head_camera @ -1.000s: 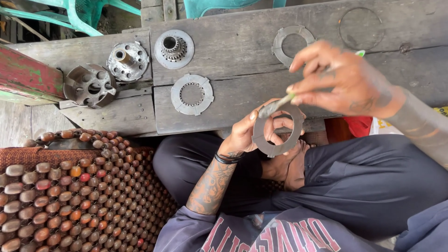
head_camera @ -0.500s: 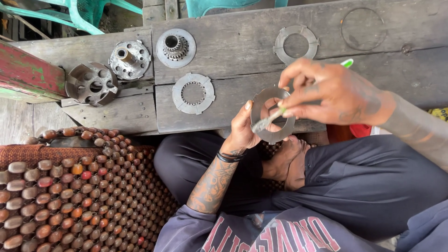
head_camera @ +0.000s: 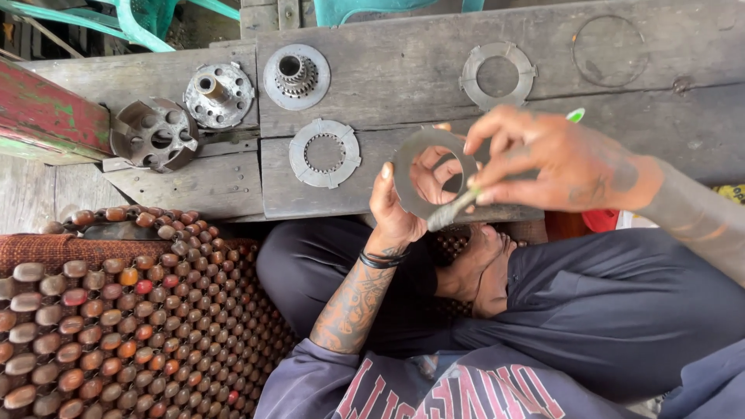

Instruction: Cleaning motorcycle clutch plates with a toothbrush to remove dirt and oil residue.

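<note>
Held upright by its rim, the flat metal ring plate (head_camera: 428,174) sits in the left hand (head_camera: 400,206), thumb on one edge, fingers behind it and seen partly through the bore. Right hand (head_camera: 555,163) pinches a thin brush (head_camera: 459,206) with a green handle tip; its bristle end lies against the plate's lower edge, its middle hidden by the fingers. Plate is raised over the wooden bench (head_camera: 388,70), just right of a toothed ring (head_camera: 324,153). Right forearm is cut off at the frame edge.
</note>
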